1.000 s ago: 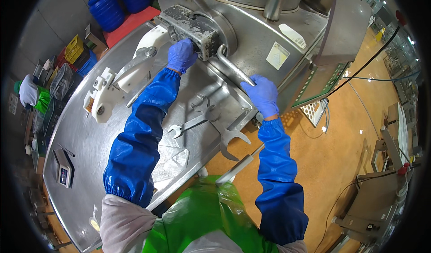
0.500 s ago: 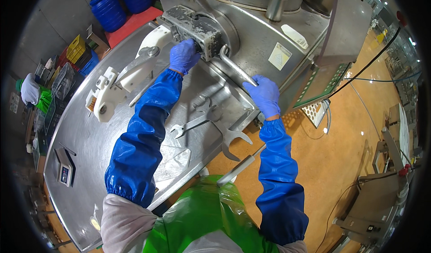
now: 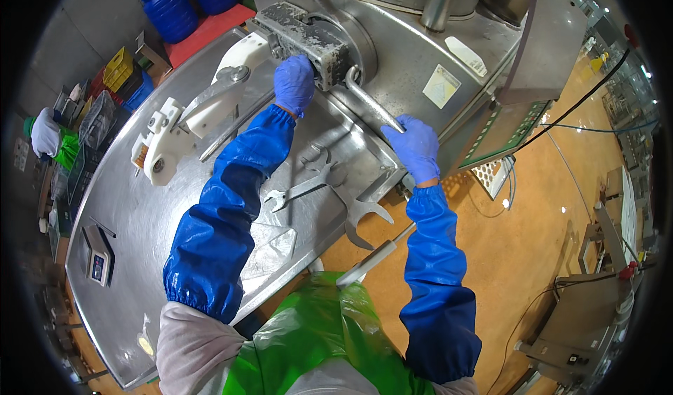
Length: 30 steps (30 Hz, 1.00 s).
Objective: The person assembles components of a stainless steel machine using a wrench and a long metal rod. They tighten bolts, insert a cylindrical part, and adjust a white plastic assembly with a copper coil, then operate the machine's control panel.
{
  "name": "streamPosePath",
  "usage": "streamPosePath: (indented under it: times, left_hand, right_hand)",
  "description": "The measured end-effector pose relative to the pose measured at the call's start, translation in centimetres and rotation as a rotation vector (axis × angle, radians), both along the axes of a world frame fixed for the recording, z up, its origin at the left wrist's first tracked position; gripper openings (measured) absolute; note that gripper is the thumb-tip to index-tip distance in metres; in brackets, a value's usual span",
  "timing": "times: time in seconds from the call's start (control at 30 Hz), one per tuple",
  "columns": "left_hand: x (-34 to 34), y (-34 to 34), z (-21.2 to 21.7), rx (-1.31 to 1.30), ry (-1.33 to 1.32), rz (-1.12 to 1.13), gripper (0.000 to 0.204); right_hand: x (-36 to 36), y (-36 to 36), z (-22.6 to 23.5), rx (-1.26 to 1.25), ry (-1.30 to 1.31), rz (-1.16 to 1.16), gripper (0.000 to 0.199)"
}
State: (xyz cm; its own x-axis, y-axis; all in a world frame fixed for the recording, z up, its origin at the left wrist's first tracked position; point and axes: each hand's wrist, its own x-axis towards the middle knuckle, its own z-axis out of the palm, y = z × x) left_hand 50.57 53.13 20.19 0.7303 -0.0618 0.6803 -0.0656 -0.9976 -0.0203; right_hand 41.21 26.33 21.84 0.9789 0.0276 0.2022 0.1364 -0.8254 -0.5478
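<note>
My gloved left hand (image 3: 294, 84) is closed at the front underside of a worn grey metal block (image 3: 306, 39) on the side of a steel machine (image 3: 396, 48). Whatever its fingers grip there is hidden behind the hand. With my right hand (image 3: 413, 145) I hold the lower end of a metal lever handle (image 3: 375, 106), whose upper end meets the machine beside the block. Below and between my hands, several open-ended wrenches, including a small wrench (image 3: 298, 188) and a large wrench (image 3: 361, 216), lie at the steel table's edge.
White plastic machine parts (image 3: 165, 139) and a small device with a display (image 3: 98, 256) rest on the steel table (image 3: 133, 213). Blue drums (image 3: 170, 9) stand at the far left. A green-lined panel (image 3: 494, 132) hangs right of my right hand. Another person (image 3: 52, 139) is at far left.
My left hand has turned slightly and its fingers curl more under the block. My right hand stays on the lever handle, which looks unmoved. The whole view has shifted a little.
</note>
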Motion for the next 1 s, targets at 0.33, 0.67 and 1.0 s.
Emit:
streamPosePath:
  times: [0.33, 0.67, 1.0]
  left_hand:
    - [0.3, 1.0, -0.1, -0.144, 0.07, -0.138, 0.009]
    - [0.0, 5.5, 0.8, -0.614, 0.46, -0.263, 0.05]
    - [-3.5, 0.6, 1.7, -0.033, 0.142, -0.111, 0.035]
  right_hand:
    - [0.6, -0.1, -0.8, -0.009, -0.032, 0.042, 0.035]
    - [0.1, -0.7, -0.1, 0.06, -0.006, 0.01, 0.026]
    - [-0.4, -1.0, 0.2, 0.052, 0.037, 0.008, 0.026]
